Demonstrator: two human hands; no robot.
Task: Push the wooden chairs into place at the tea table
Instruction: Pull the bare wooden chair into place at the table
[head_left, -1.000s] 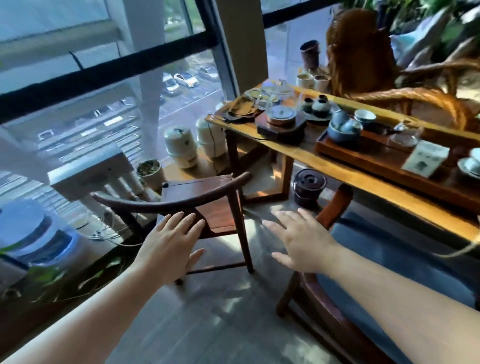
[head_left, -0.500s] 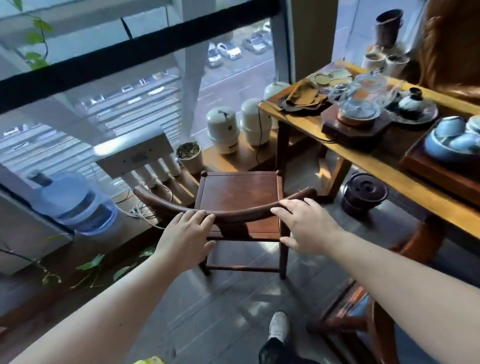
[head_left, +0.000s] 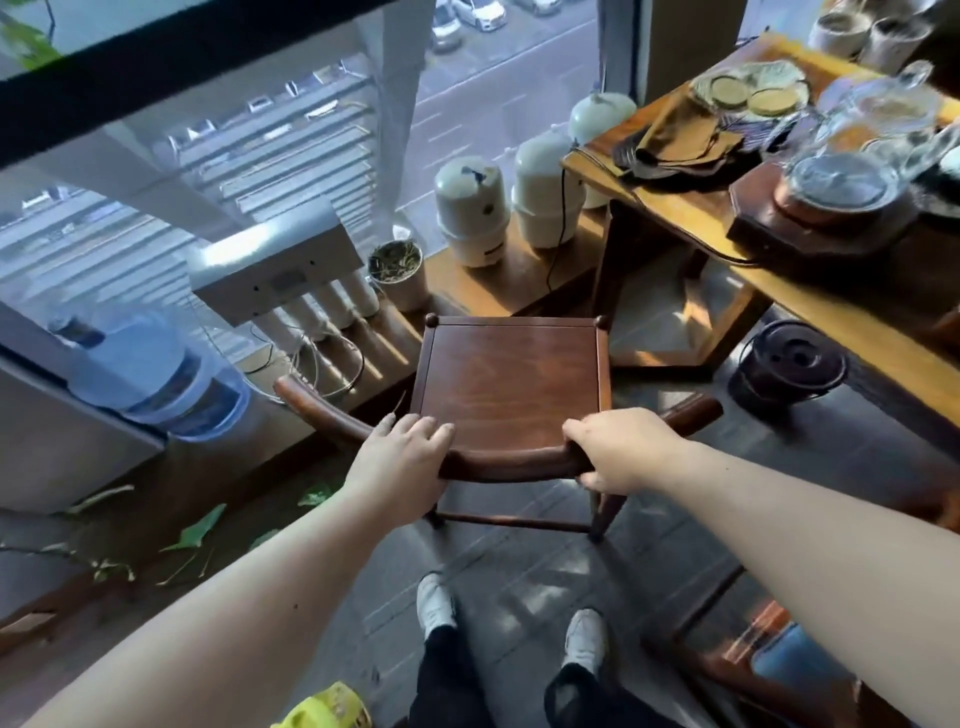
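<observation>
A small dark wooden chair (head_left: 511, 374) with a square seat and a curved back rail stands in front of me, facing the window ledge. My left hand (head_left: 402, 462) is closed over the left part of the back rail. My right hand (head_left: 618, 449) grips the rail on the right. The tea table (head_left: 810, 306), a yellow wooden slab loaded with teaware, stands to the right of the chair, its left end just beyond the seat's far right corner. A second wooden chair (head_left: 779, 670) with a blue cushion shows at the lower right edge.
White ceramic jars (head_left: 471, 210) and a small pot stand on the low wooden ledge by the window. A water bottle (head_left: 150, 364) and a white filter unit (head_left: 275, 260) sit at left. A black round pot (head_left: 787, 366) rests on the floor under the table. My feet (head_left: 509, 623) are behind the chair.
Both hands have gone from hovering near the rail to closing on it. My view has moved forward and down over the chair, and my feet have stepped up behind it.
</observation>
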